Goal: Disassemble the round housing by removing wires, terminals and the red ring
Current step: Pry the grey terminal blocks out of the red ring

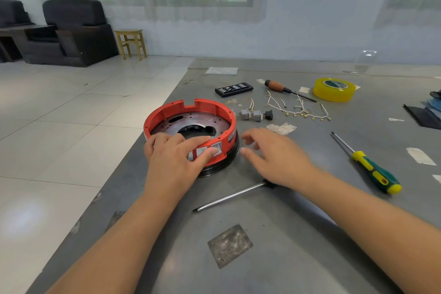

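Observation:
The round housing (222, 164) stands on the grey table, a black base with a red ring (191, 106) on top and a metal plate inside. My left hand (175, 150) grips the ring's near rim, fingers over the edge by the white switch labels. My right hand (272, 153) hovers just right of the housing, fingers loosely spread, holding nothing. White wires with brass terminals (298, 108) lie loose on the table behind, beside grey switch blocks (253, 114).
A long bare-shaft screwdriver (229, 198) lies under my right wrist. A green-yellow screwdriver (372, 169) lies to the right. Behind are a wooden-handled screwdriver (281, 88), a black bit case (233, 89) and a yellow tape roll (334, 89). The table's left edge runs close to the housing.

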The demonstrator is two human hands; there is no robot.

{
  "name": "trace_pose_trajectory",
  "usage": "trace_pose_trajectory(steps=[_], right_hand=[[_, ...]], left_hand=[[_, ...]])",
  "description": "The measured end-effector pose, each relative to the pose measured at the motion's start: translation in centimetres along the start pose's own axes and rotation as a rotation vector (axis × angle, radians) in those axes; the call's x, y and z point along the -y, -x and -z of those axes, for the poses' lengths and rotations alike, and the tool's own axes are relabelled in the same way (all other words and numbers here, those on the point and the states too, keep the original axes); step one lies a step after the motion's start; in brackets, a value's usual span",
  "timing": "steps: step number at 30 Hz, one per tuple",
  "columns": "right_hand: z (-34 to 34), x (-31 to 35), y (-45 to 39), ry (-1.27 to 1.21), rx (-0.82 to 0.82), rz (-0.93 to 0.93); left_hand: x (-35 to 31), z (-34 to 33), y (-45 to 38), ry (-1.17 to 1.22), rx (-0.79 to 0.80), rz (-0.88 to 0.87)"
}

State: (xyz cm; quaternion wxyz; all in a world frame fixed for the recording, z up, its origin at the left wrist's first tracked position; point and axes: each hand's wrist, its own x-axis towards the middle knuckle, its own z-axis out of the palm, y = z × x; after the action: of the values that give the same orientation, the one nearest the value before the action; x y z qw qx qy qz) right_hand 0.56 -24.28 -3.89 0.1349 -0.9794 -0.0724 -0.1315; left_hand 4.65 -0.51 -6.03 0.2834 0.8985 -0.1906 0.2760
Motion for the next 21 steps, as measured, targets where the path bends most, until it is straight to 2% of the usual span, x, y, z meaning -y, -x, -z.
trace_pose_trajectory(steps=[2, 6, 11, 17, 21], right_hand=[[-0.1, -0.2, 1.8, 0.156, 0.012, 0.015], [0.2, -0.4, 3.3, 0.277, -0.074, 0.088], [0.2, -0.8, 3.1, 0.191, -0.012, 0.136], [0.5, -2.5, 2.9, 0.158, 0.078, 0.428], [0.4, -2.9, 2.6, 0.239, 0.020, 0.391]], left_hand=[[0.0, 0.0, 0.2, -0.001, -0.015, -0.011], [-0.3, 0.2, 0.4, 0.028, -0.017, -0.025], [-0.6, 0.8, 0.8, 0.095, -0.005, 0.007], [-0.3, 1.4, 0.8, 0.184, 0.045, 0.047], [-0.1, 1.6, 0.7, 0.184, 0.060, 0.044]])
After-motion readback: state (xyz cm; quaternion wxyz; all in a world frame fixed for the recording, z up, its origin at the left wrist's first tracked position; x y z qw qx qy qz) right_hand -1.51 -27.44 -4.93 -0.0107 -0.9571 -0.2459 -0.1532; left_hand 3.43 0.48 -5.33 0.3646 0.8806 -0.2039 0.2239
